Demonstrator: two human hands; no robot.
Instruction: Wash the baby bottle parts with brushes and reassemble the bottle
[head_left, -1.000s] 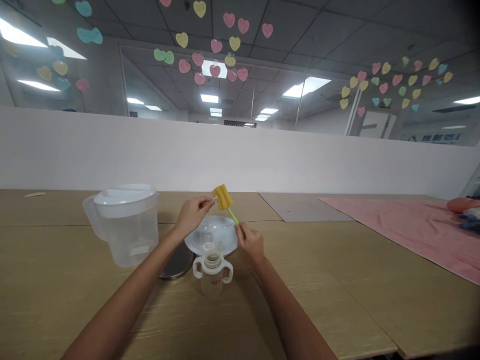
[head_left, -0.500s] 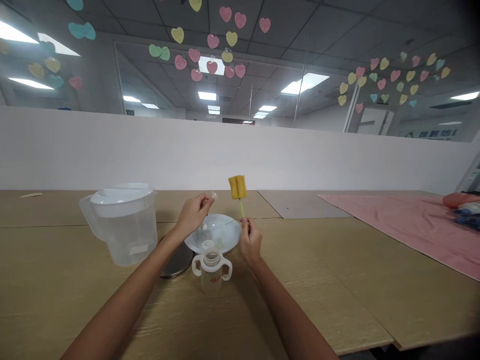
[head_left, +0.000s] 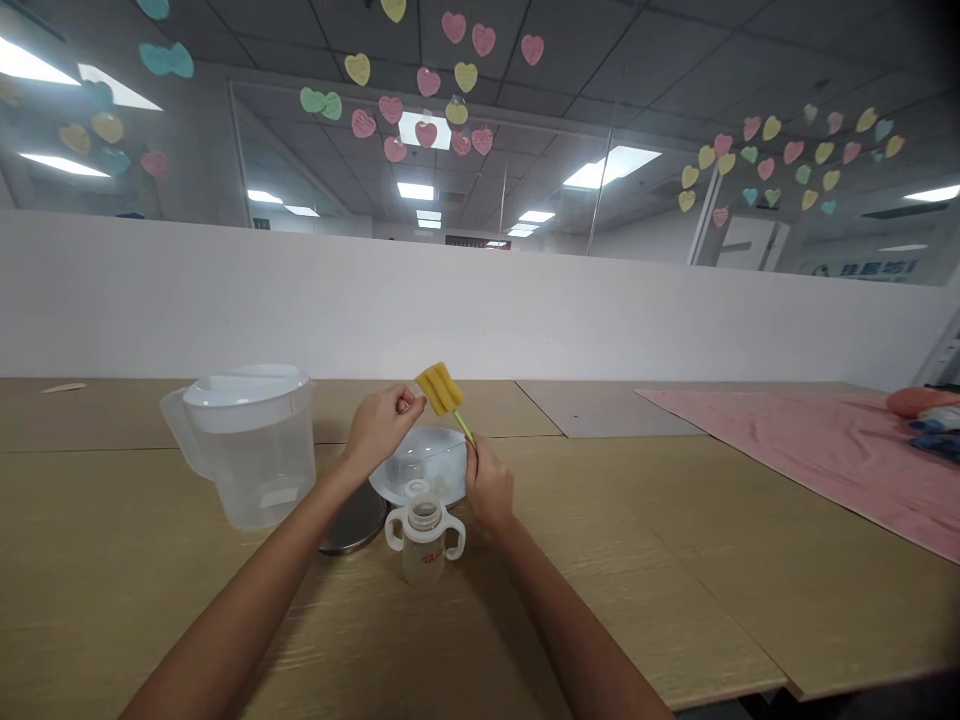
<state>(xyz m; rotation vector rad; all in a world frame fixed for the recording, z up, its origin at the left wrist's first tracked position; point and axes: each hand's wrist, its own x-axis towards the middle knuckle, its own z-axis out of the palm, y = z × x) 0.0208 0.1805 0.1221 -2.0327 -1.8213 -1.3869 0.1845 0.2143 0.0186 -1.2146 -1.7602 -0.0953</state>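
Note:
My left hand (head_left: 382,425) is closed in a pinch on a small clear part, likely a bottle teat (head_left: 415,398), held above a white bowl (head_left: 420,472). My right hand (head_left: 487,488) grips the green handle of a sponge brush (head_left: 442,392); its yellow sponge head tilts left and touches the clear part. An open baby bottle with two handles (head_left: 425,537) stands on the wooden table just in front of the bowl, between my forearms.
A clear plastic jug with a white lid (head_left: 247,445) stands at the left. A round metal lid (head_left: 352,525) lies beside the bowl. A pink cloth (head_left: 825,450) covers the table at the right. A white partition wall (head_left: 525,315) runs behind.
The sponge brush stood upright and apart from the clear part half a second ago; now it has tilted back left, with its head against the part in my left hand.

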